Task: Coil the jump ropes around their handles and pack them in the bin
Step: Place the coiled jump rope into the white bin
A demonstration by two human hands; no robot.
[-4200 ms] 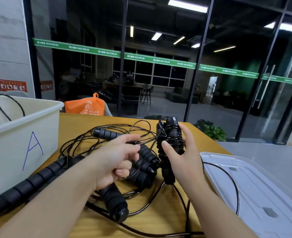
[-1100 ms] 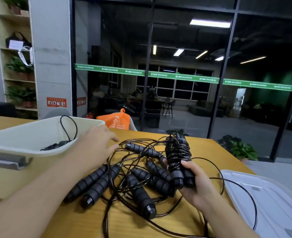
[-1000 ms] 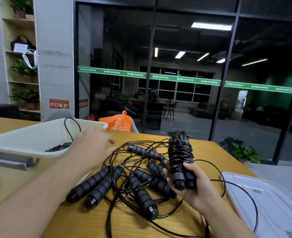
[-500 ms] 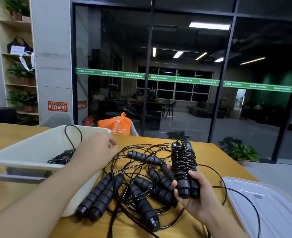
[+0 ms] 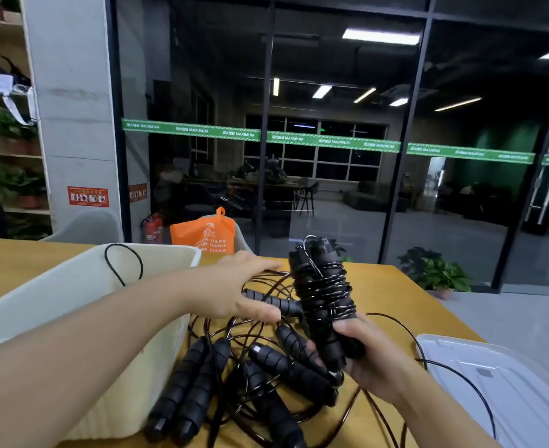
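Jump rope bundle [image 5: 323, 295], cord wound round paired handles, stands near upright, gripped low by the right hand [image 5: 365, 357]. Loose ropes [image 5: 266, 360] tangle beneath on the table [image 5: 379, 286]. Left hand [image 5: 234, 287] spread flat beside the bin [image 5: 73, 305].

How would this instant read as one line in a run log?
right hand: holds coiled jump rope upright | left hand: open, over loose ropes | bin: left of pile

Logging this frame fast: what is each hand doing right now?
Left hand: open, fingers straight, holding nothing, above the loose ropes.
Right hand: fingers curled round the coiled jump rope, holding it upright.
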